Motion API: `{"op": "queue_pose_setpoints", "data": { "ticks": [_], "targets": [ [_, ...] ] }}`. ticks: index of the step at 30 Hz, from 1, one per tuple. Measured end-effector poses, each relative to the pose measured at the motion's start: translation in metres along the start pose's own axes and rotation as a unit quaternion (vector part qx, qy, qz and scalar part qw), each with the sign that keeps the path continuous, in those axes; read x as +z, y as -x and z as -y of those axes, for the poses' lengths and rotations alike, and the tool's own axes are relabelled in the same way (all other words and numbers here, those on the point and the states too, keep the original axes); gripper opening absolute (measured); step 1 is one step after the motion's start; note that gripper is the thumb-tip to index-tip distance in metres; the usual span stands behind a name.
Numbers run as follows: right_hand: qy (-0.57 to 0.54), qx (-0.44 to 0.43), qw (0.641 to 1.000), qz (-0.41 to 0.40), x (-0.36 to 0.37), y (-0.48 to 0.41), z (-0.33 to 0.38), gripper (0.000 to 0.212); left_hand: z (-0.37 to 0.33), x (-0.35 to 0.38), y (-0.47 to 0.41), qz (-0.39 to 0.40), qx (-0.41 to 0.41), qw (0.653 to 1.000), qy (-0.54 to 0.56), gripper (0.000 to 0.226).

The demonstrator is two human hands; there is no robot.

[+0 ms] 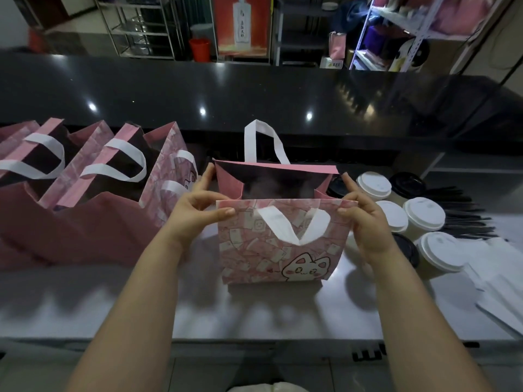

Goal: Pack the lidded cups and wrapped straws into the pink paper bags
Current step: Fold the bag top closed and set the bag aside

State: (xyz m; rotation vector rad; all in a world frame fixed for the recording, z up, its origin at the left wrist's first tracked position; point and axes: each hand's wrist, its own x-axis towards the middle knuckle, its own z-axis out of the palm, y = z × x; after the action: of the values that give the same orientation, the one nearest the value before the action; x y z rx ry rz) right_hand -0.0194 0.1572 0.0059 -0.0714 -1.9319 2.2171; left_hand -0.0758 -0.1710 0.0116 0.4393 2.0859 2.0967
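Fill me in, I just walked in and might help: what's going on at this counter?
A person's left grip and right grip pinch the near rim of an upright pink cat-print paper bag, holding it open on the pale counter. White-lidded paper cups wait to its right; more open pink paper bags stand to its left.

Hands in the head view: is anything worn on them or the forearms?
The left hand and right hand are bare: no gloves, and no rings, watch or bracelet show. Both forearms are uncovered to the bottom edge of the picture; no sleeve is in view.
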Motion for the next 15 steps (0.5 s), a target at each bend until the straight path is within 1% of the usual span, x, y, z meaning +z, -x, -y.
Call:
{"op": "queue_pose_setpoints", "data": {
  "ticks": [1,3,5,7,9,10,13,15],
  "targets": [
    [-0.021,0.012,1.0,0.012,0.001,-0.004,-0.001,0.032,0.001,0.001,-0.002,-0.007,-0.004,1.0,-0.003,0.02],
    [-0.045,0.032,0.998,0.036,0.004,-0.011,-0.003,0.021,0.002,0.003,-0.006,-0.022,-0.008,1.0,-0.004,0.017],
    [-0.059,0.043,0.996,0.052,0.007,-0.017,-0.006,0.016,0.003,0.006,-0.008,-0.054,-0.006,0.998,-0.016,0.02],
    [-0.071,0.043,0.995,0.053,0.007,-0.021,-0.01,0.016,0.004,0.007,-0.01,-0.091,0.008,0.995,-0.034,0.022],
    [-0.063,0.035,0.997,0.039,0.008,-0.023,-0.012,0.011,0.005,0.009,-0.011,-0.113,0.033,0.992,-0.038,0.022],
    [-0.056,0.026,0.998,0.029,0.008,-0.024,-0.013,0.012,0.005,0.011,-0.011,-0.12,0.047,0.991,-0.04,0.023],
    [-0.042,0.006,0.999,-0.002,0.01,-0.025,-0.016,0.026,0.007,0.018,-0.012,-0.162,0.073,0.983,-0.045,0.023],
    [-0.036,0.0,0.999,-0.015,0.012,-0.024,-0.018,0.026,0.01,0.018,-0.014,-0.175,0.076,0.981,-0.03,0.023]
  ]
}}
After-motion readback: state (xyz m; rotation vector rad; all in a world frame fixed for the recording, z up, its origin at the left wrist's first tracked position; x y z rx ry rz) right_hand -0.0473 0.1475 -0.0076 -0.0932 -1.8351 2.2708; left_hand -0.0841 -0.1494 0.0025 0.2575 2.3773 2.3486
